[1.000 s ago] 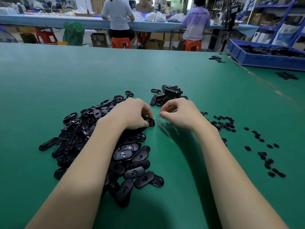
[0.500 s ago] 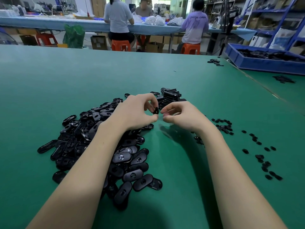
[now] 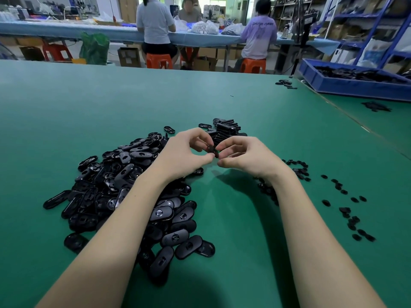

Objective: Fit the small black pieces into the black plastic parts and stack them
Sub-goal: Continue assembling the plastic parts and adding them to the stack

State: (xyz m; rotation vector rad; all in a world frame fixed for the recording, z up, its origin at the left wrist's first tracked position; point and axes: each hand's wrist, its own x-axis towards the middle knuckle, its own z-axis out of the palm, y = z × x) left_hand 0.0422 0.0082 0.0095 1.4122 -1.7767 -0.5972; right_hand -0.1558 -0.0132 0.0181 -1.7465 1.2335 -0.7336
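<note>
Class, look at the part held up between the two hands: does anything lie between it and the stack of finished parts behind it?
Nothing visible does. The black part, pinched by the left hand and right hand, hangs just in front of the stack, with only air between them.

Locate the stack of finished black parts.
In the head view, the stack stands on the green table just beyond the hands, past the loose pile's far right end.

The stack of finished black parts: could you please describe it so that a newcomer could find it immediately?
Start from the green table and find the big loose heap of black plastic parts under the left arm. Just beyond both hands lies a smaller group, the stack of finished parts. Unlike the jumbled heap, its pieces are laid neatly one on another.
</note>
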